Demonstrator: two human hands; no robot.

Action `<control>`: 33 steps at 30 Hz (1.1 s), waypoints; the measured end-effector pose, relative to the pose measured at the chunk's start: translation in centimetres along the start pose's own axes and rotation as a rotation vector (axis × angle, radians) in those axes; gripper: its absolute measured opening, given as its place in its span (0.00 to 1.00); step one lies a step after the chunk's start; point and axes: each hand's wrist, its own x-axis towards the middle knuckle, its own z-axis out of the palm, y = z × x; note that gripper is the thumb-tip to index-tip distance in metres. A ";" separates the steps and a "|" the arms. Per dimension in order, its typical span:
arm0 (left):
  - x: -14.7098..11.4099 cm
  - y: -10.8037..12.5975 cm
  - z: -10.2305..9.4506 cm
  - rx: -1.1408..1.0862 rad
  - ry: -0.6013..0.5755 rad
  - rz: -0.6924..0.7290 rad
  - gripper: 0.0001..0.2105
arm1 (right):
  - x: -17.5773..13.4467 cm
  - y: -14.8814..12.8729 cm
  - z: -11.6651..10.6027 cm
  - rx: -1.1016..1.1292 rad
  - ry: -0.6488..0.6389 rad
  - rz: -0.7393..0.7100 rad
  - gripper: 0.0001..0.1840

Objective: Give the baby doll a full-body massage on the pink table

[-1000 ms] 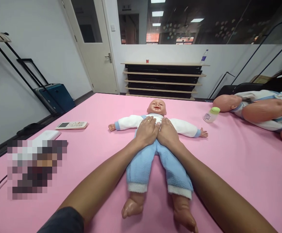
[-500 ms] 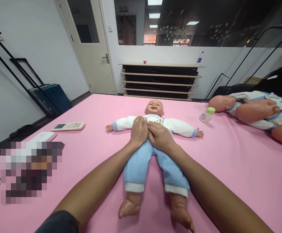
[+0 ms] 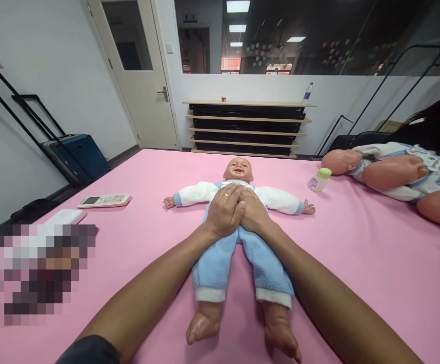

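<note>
A baby doll (image 3: pixel 212 263) in a white top and light blue trousers lies on its back, arms spread and feet toward me. My left hand (image 3: pixel 225 210), with a ring on one finger, rests flat on the doll's belly and partly overlaps the fingers of my right hand. Beside it, my right hand (image 3: pixel 255 212) also lies flat on the belly, its fingertips partly covered. Neither hand grips anything. The front of the doll's top is mostly hidden beneath them.
A pink sheet (image 3: pixel 147 177) covers the table. At left lie a remote control (image 3: pixel 104 200), a white device (image 3: pixel 66 217) and a blurred-out item. A green-capped bottle (image 3: pixel 319 180) stands at right, near other dolls (image 3: pixel 394 169). Behind is a low shelf (image 3: pixel 248 119).
My left hand has shifted right, from lying beside the right hand to partly over its fingers. Both hands stay on the doll's belly. The view has moved slightly.
</note>
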 end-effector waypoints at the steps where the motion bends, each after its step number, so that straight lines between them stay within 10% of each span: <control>1: 0.0 0.1 0.0 -0.008 0.000 0.014 0.22 | -0.1 0.3 0.1 -0.011 0.014 0.024 0.29; 11: 0.8 -0.1 -0.3 -0.076 -0.228 0.003 0.23 | -1.1 0.8 0.3 0.039 0.375 0.402 0.20; 18: 1.2 -1.3 0.7 -0.030 -0.342 -0.123 0.22 | -1.6 -0.1 0.0 0.116 0.552 0.215 0.19; 33: 0.2 -3.3 1.5 -0.009 0.045 -0.408 0.16 | -1.7 -0.7 -0.4 0.141 0.514 -0.068 0.12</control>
